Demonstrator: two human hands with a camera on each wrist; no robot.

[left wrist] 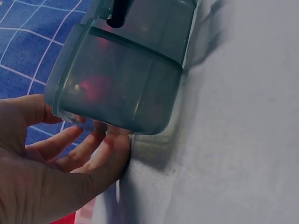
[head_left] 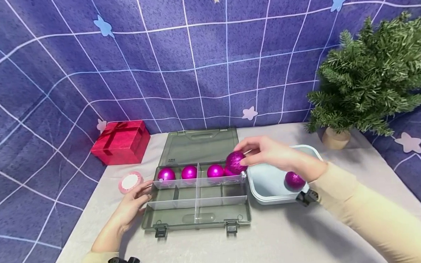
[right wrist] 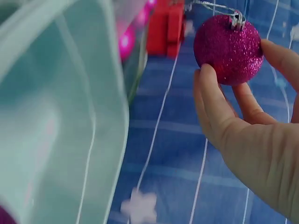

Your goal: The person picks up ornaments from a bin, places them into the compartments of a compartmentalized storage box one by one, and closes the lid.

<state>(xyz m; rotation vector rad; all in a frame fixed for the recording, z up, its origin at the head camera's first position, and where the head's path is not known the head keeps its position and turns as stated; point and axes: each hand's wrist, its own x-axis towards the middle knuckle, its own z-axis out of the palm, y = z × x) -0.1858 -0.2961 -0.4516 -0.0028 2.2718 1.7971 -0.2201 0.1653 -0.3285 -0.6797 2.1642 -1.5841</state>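
A glittery magenta Christmas ball (head_left: 235,162) with a silver cap and string is pinched by my right hand (head_left: 267,154), above the back right compartment of a grey-green, see-through organizer box (head_left: 171,217). Smooth, shiny magenta balls (head_left: 189,172), several in all, sit in its back row; the held ball partly hides one. The middle and front rows show no balls. My left hand (head_left: 129,208) holds the box's left edge; in the left wrist view, its fingers (left wrist: 96,179) curve against the side. Another glittery ball (head_left: 294,180) lies in a pale blue tub (head_left: 268,201).
Behind the box its lid (head_left: 204,145) lies folded back. A pink-edged roll (head_left: 130,182) and a red gift box (head_left: 122,144) are at the left. A small artificial fir tree (head_left: 372,75) stands at the back right. Star-patterned blue cloth (head_left: 208,81) hangs behind.
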